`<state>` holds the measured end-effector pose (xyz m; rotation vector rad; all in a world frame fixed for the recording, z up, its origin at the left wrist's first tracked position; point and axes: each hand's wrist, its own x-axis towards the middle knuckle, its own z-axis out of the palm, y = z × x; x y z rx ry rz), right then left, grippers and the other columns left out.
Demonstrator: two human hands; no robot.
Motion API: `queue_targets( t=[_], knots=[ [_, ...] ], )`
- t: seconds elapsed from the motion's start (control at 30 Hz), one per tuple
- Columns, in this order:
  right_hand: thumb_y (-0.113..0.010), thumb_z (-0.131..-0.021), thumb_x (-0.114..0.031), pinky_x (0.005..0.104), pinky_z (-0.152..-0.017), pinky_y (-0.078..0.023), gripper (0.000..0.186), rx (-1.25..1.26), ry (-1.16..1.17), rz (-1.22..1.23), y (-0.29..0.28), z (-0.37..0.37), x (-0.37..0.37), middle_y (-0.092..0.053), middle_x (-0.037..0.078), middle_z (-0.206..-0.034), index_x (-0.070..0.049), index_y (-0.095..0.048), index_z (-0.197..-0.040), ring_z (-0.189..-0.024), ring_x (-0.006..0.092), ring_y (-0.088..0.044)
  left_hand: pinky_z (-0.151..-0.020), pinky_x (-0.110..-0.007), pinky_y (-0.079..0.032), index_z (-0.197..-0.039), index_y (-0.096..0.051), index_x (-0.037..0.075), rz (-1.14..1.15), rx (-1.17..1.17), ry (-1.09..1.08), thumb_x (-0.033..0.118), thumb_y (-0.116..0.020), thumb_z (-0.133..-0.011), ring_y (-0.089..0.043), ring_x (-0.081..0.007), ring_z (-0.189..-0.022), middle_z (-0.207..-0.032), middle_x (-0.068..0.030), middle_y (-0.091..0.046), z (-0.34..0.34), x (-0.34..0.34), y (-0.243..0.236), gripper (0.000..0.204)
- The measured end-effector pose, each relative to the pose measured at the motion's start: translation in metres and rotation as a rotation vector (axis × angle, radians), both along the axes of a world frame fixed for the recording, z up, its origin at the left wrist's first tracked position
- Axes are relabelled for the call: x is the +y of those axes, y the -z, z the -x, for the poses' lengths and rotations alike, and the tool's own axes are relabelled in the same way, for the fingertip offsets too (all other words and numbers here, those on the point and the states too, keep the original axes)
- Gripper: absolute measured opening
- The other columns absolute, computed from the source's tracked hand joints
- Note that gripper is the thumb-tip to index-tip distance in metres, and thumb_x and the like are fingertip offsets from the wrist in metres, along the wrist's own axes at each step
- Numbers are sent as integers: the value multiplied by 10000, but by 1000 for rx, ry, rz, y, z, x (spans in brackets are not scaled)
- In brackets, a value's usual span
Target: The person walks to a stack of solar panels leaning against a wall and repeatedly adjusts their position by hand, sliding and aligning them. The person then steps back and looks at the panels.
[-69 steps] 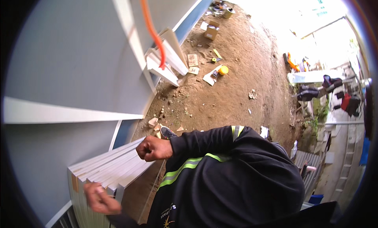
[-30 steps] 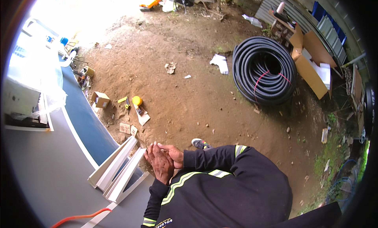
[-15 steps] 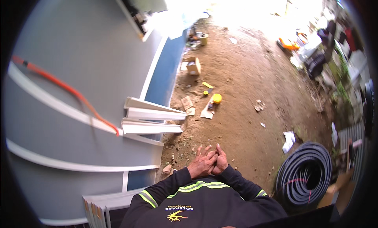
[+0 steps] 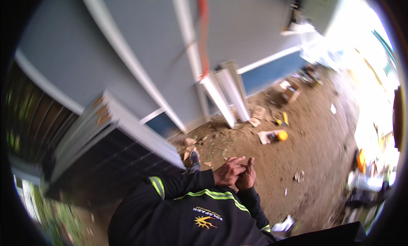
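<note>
Hands together: bare left hand [image 4: 230,171] against bare right hand [image 4: 246,177]; anything between, cannot tell. Stacked silver-framed dark rectangular panels [image 4: 114,157] stand leftward, apart. Light, steady finger contact probably works best.

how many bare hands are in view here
2. The left hand is in the lower middle of the picture, in front of the dirt ground; the right hand is just to its right. Some fingers may be hidden, but no other hand shows.

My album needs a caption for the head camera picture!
Bare left hand by bare right hand, above brown dirt; dark silver-framed panels stacked nearby.
</note>
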<state>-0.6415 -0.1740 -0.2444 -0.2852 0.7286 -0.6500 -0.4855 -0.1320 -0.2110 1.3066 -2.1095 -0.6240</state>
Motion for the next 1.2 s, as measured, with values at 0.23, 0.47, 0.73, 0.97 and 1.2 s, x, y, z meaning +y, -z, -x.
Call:
queue_targets(
  t=[0.23, 0.47, 0.73, 0.97, 1.2],
  knots=[
    [-531, -1103, -592, 394, -829, -604, 549, -34, -54, -214, 55, -13, 26, -718, 101, -920, -78, -665, -967, -880, 258, -716, -1193, -553, -392, -1288, -757, 90, -108, -67, -350, 248, -745, -918, -440, -428, -1484, -1511, -102, -620, 1, 65, 20, 403],
    [-459, -1148, -523, 357, -935, -591, 536, 55, -496, 356, 66, -43, 70, -748, 99, -1137, -41, -668, -1248, -1059, 253, -721, -1191, -512, -392, -1088, -837, 105, -177, -1, -569, 239, -735, -927, -490, -367, -1431, -1526, -127, -606, -22, 123, 36, 233],
    [-495, -1145, -413, 425, -1052, -536, 471, -80, -486, -226, 105, -54, 117, -721, 132, -1284, -23, -609, -1383, -1177, 284, -690, -978, -428, -474, -811, -804, 108, -97, 162, -815, 136, -799, -770, -595, -285, -1049, -990, -55, -642, -23, 177, 41, 50],
    [-651, -1051, -475, 305, -502, -404, 408, 21, -1015, 404, 90, -126, 185, -660, 47, -760, -72, -627, -996, -593, 173, -597, -857, -417, -526, -836, -694, 93, -55, 271, -1233, 133, -826, -753, -664, -315, -935, -907, -98, -671, -67, 310, 50, 161],
    [-625, -1086, -398, 313, -470, -306, 331, 78, -759, 1397, 10, -235, 416, -520, 6, -637, -81, -630, -994, -493, 147, -456, -919, -446, -550, -1162, -657, 110, -278, 1972, -1299, 289, -655, -1050, -668, -266, -1016, -1105, -81, -685, -98, 547, 54, 211]
  ],
)
